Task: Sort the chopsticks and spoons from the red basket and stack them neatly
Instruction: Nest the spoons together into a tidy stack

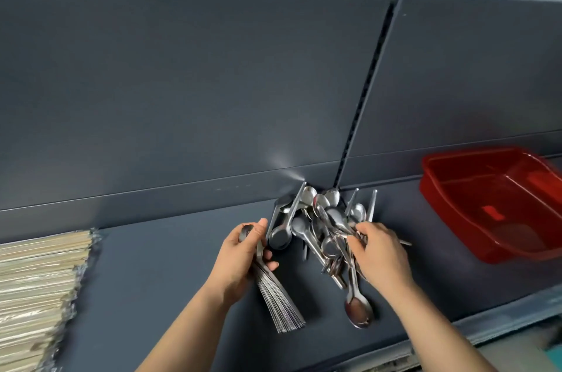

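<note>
A loose heap of steel spoons [319, 222] lies on the dark shelf against the back panel. My left hand [243, 256] grips a nested stack of spoons [278, 301], their handles fanning out downward toward me. My right hand [380, 253] reaches into the right side of the heap, its fingers curled on spoons there; one spoon [359, 308] hangs bowl-down below that hand. A thick pile of pale chopsticks [39, 289] lies at the far left. The red basket [450, 210] stands at the right and looks empty.
The dark grey shelf [170, 280] runs left to right, with an upright back panel [213, 98] and a slotted post [362, 104] behind the heap. The shelf's front edge [486, 320] passes low on the right.
</note>
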Demonstrator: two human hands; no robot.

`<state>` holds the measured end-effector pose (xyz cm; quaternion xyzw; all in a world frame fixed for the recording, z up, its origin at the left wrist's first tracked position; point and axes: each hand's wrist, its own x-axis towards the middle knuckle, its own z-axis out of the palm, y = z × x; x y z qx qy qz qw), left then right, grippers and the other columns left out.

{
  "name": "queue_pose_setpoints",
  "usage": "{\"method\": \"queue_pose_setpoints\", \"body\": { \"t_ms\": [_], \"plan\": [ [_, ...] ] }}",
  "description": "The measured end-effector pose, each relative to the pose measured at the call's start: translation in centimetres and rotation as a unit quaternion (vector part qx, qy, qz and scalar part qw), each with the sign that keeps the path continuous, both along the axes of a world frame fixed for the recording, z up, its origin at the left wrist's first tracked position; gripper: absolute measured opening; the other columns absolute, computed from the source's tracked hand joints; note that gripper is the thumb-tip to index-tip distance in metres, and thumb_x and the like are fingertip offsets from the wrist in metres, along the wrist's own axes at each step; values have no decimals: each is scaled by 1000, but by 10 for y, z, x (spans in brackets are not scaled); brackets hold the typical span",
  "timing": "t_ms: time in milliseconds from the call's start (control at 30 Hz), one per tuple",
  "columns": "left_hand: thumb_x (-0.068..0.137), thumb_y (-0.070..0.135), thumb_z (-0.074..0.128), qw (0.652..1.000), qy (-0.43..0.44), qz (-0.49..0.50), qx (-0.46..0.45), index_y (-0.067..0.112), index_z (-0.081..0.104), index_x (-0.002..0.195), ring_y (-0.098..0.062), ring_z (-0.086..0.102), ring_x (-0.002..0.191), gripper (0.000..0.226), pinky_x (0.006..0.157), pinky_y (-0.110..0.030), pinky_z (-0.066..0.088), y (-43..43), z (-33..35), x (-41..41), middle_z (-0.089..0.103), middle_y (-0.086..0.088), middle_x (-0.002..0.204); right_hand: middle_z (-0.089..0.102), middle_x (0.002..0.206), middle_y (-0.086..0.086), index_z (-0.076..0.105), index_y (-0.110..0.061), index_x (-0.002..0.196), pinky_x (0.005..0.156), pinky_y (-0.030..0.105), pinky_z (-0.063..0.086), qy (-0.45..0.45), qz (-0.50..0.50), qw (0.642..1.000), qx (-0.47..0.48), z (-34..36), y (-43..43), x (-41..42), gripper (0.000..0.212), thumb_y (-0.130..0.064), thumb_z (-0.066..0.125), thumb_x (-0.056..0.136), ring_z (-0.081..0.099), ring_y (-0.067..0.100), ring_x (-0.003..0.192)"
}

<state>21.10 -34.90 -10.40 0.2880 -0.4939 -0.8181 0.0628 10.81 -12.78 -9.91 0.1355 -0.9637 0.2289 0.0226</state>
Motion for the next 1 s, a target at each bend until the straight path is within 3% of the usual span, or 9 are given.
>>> {"method": "queue_pose_setpoints", "body": {
  "t_ms": [67,233,367,600,667,800,933,1000],
  "plan": [
    [84,33,71,1000,-1,-8,-2,10,61,93,-16,54,54,27,57,-34,54,11,1,-7,53,-4,70,65,97,3,68,-16,95,74,33,44,-19,14,999,39,-2,3,-10,15,-29,64,88,59,25,95],
    [83,31,72,1000,-6,-10,-11,7,61,98,-15,57,56,30,57,-33,55,33,2,-23,58,0,66,68,82,-1,69,-15,85,72,35,52,-81,57,995,4,-2,0,-28,7,-21,67,86,63,21,79],
    [72,30,76,1000,13,6,-7,6,59,97,-17,59,58,39,59,-37,58,43,4,-31,61,-1,65,58,75,-12,67,-24,86,61,23,42,-76,99,992,-36,1,5,-35,6,-19,64,88,56,8,70],
    [65,27,80,999,32,27,3,7,57,93,-26,69,72,42,60,-36,58,51,8,-39,69,-10,77,59,90,-5,72,-17,97,72,11,42,-120,252,940,-197,10,3,-18,18,-5,67,86,56,2,77],
    [68,25,79,999,34,38,-3,5,55,96,-26,67,68,42,59,-36,58,53,9,-40,67,-13,77,59,94,-5,72,-15,101,76,11,42,-138,285,927,-200,8,1,-14,20,-3,65,86,57,1,81],
    [70,23,77,998,47,47,-12,4,56,104,-28,64,63,44,56,-34,57,55,9,-37,63,-16,78,59,103,-10,71,-14,112,88,26,49,-185,313,912,-189,6,-1,-12,27,-5,60,88,63,7,94],
    [83,10,68,997,59,50,5,9,57,111,-26,70,70,30,63,-37,58,56,6,-35,69,-13,87,62,115,-14,69,-19,119,95,10,40,-231,353,887,-188,7,7,-17,27,-14,53,97,57,-5,107],
    [91,7,59,997,49,61,3,10,56,111,-26,70,70,21,70,-42,56,57,3,-36,68,-11,86,64,116,-14,70,-19,116,95,9,40,-198,311,904,-217,9,15,-24,25,-17,52,99,56,-7,109]
  ]
}}
